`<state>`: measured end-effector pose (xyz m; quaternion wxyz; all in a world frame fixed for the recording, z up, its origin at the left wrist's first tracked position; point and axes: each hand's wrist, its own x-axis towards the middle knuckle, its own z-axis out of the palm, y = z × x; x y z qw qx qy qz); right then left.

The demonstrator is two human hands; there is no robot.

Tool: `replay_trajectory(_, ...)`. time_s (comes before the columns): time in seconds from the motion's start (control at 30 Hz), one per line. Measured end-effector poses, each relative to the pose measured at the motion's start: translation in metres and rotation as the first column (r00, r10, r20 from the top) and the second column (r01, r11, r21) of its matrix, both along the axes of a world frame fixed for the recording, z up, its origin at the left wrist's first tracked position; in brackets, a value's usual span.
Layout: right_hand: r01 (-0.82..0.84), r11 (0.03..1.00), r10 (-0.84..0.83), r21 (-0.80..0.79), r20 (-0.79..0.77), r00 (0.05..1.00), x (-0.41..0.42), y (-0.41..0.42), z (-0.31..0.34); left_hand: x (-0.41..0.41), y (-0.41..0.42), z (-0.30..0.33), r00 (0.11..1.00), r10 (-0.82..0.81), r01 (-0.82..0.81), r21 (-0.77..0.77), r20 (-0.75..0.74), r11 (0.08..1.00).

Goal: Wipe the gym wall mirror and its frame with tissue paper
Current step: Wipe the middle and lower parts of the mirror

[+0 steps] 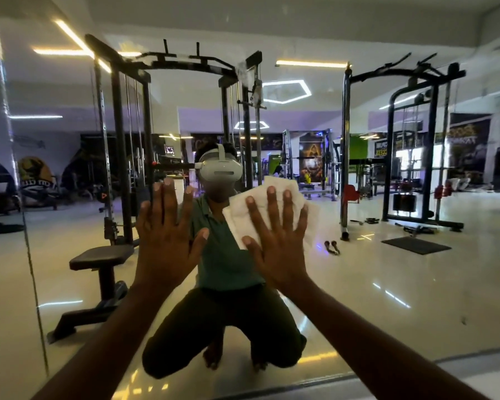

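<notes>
The wall mirror point(387, 284) fills almost the whole view and reflects the gym and a kneeling person in a headset. My right hand point(277, 241) lies flat with spread, straight fingers and presses a white tissue paper point(274, 197) against the glass at centre right. The tissue sticks out above and to both sides of the fingers. My left hand point(168, 235) rests flat on the bare glass just left of it, fingers spread, holding nothing. The mirror's lower frame edge point(387, 370) runs along the bottom right. A vertical seam point(32, 269) between mirror panels stands at the left.
In the reflection are a black cable machine point(127, 140), a bench point(101, 261), a second rack point(416, 154) at the right and a shiny floor. A strip of real floor point(497, 379) shows below the frame at bottom right.
</notes>
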<state>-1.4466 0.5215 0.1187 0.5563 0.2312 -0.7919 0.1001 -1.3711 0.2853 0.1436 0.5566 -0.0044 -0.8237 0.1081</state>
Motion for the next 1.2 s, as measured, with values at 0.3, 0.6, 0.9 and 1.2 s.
replay_trajectory(0.3,0.102,0.965,-0.093,-0.24,0.05,0.994,-0.038,0.135,-0.015,-0.024,0.091,0.023,0.997,-0.07,0.071,-0.038,0.033,0.997)
replay_trajectory(0.6,0.142,0.872,-0.095,-0.468,0.124,0.988,-0.027,0.066,0.018,-0.042,0.105,0.022,0.997,-0.031,0.034,-0.049,0.066,0.998)
replay_trajectory(0.9,0.056,0.998,-0.058,-0.021,-0.113,0.992,-0.066,0.2,0.015,-0.04,0.104,0.021,0.998,-0.022,0.026,-0.071,0.051,0.997)
replay_trajectory(1.2,0.08,0.974,-0.073,-0.211,0.039,0.997,-0.031,0.081,-0.029,-0.043,0.099,0.02,0.999,-0.018,0.022,-0.101,0.043,0.995)
